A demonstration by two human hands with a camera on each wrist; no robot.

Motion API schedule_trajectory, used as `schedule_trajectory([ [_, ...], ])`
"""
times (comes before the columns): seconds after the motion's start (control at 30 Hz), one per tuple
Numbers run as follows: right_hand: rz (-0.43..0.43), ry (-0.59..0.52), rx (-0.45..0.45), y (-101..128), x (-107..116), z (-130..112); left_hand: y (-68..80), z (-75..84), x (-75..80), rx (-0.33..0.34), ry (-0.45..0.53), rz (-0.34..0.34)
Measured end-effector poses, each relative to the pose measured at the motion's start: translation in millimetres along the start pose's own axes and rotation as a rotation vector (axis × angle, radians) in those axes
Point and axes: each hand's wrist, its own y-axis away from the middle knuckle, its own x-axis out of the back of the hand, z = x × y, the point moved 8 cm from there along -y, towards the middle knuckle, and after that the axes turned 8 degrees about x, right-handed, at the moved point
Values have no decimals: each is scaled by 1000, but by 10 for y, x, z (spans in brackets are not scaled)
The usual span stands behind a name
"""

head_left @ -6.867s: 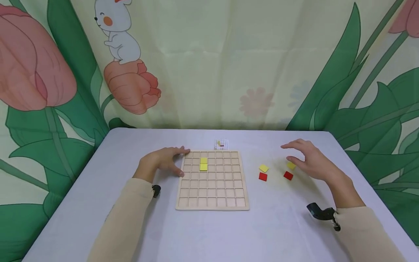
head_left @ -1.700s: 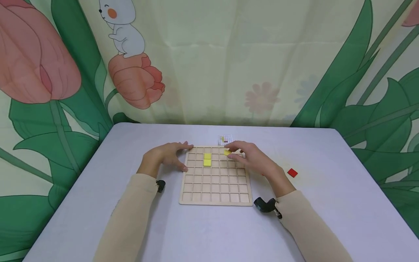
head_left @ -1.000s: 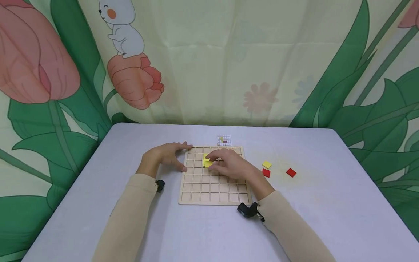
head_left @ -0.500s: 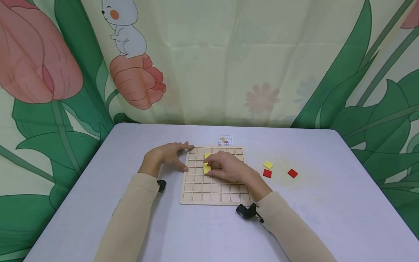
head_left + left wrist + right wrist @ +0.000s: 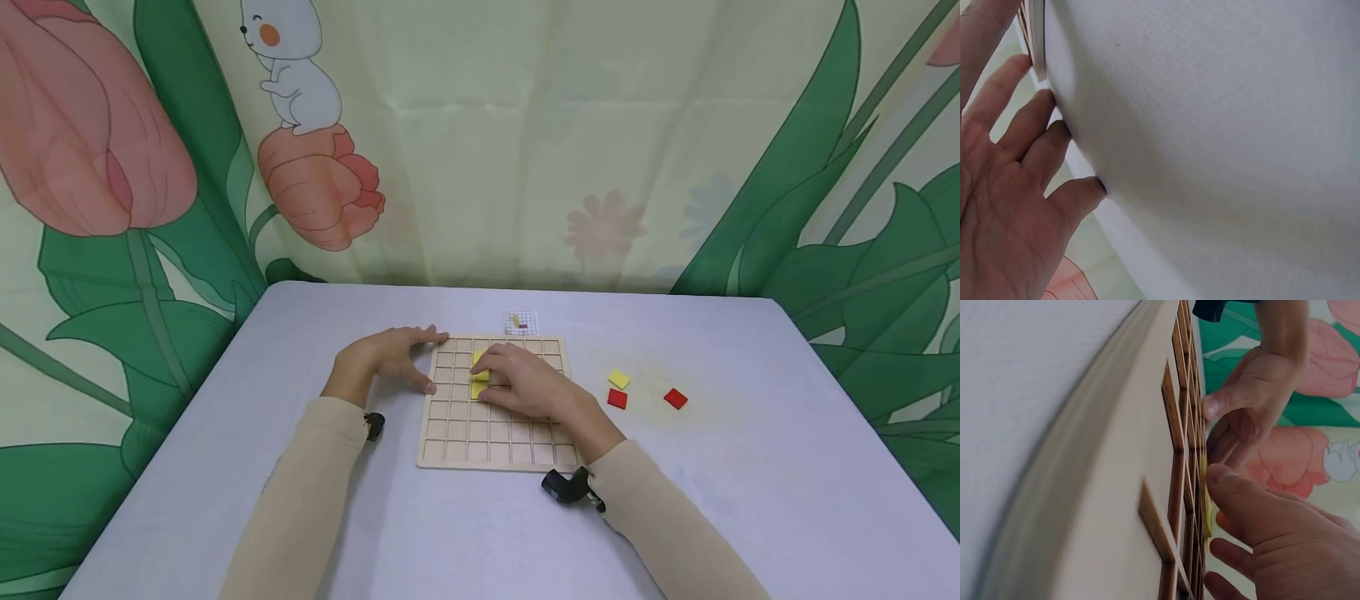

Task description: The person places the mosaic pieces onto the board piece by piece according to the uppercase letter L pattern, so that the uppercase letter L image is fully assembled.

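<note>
A square wooden grid board [image 5: 498, 454] lies on the table. My left hand [image 5: 386, 357] rests at its left side, index finger near the far corner and thumb against the edge, fingers spread. Over the board's upper middle is my right hand [image 5: 525, 383], with bent fingers and thumb at a yellow tile [image 5: 477, 391] in the third row. Yellow tiles above it in the same column are partly covered by the fingers. In the right wrist view, the thumb touches the edge of a yellow tile [image 5: 1206, 515]; the full grip is hard to see.
To the right of the board lie a loose yellow tile [image 5: 618, 379] and two red tiles, one close to it [image 5: 617, 399] and one farther right [image 5: 676, 398]. Behind the board is a small printed grid card [image 5: 521, 322]. A patterned curtain [image 5: 480, 167] hangs beyond the white table.
My right hand has brought a yellow tile from the right side onto the board, then down to the third row, where it now lines up with the column. My left hand stays at the edge.
</note>
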Motion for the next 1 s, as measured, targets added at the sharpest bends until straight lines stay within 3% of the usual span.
schedule_trajectory([
  [0.23,-6,-24,-8,7,-11,11,-12,-38,-1,37,-6,-3],
  [0.5,-21,-34,-11,17,56,-1,-1,-55,-1,24,-4,-7],
  [0.77,15,-83,-53,152,282,96,18,-49,-5,5,5,-6],
  [1.0,50,-28,-50,398,535,238,15,-13,-6,22,21,-9],
])
